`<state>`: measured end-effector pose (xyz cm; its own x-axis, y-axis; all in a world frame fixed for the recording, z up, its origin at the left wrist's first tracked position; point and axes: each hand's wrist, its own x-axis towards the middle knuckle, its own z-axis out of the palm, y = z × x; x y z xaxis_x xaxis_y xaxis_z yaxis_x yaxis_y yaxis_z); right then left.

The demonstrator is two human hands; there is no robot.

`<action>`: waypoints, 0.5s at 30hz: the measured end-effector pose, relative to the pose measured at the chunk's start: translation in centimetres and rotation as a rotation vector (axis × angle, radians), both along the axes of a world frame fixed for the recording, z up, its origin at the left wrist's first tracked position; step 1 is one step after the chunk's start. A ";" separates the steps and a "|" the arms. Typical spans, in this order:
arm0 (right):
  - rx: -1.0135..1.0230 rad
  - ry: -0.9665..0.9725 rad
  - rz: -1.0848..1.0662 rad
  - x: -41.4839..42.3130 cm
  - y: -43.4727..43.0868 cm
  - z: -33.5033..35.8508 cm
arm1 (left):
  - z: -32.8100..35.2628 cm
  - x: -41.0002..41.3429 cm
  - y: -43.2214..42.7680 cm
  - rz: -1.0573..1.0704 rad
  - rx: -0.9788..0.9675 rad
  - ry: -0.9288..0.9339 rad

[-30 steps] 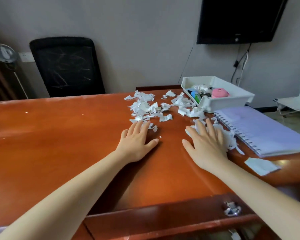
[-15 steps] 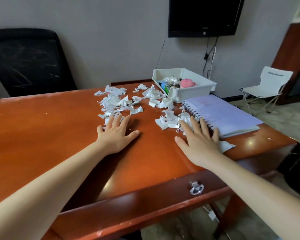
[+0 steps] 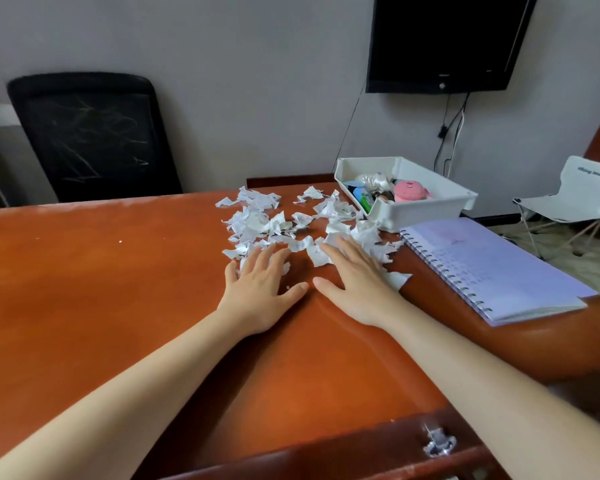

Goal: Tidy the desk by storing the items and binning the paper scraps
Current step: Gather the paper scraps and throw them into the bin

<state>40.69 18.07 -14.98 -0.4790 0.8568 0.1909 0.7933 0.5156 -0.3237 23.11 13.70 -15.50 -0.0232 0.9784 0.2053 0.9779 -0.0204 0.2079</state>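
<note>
L grip point(image 3: 261, 293), R grip point(image 3: 353, 285) flat on scraps point(image 3: 255, 221); print illegible.

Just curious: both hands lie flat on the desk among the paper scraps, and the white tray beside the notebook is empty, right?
Not empty: the head view shows the white tray holding a pink item and other things. The left hand and right hand do lie flat on the desk among the paper scraps.

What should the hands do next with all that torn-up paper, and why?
Probably slide both hands toward each other to bunch the paper scraps into one pile. The left hand and right hand lie flat at the scattered scraps' near edge, holding nothing.
</note>
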 end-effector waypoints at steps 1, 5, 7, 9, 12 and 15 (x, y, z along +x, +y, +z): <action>0.016 0.024 0.041 -0.5 0.6 0.1 | -0.1 -0.2 0.4 0.008 0.063 0.019; 0.185 0.081 0.087 -2.0 2.7 0.8 | 0.3 -1.1 2.2 0.091 0.156 0.054; 0.278 0.093 0.042 -2.0 2.9 1.0 | 0.4 -1.4 2.8 0.124 0.112 0.014; 0.336 0.054 -0.010 -1.3 2.6 1.2 | 0.3 -1.5 3.0 0.118 0.089 -0.013; 0.324 -0.004 -0.160 0.5 1.9 1.6 | 0.2 -1.9 3.2 0.078 0.045 -0.033; 0.198 -0.079 -0.262 2.0 1.4 1.8 | 0.4 -2.2 3.5 0.004 -0.014 -0.029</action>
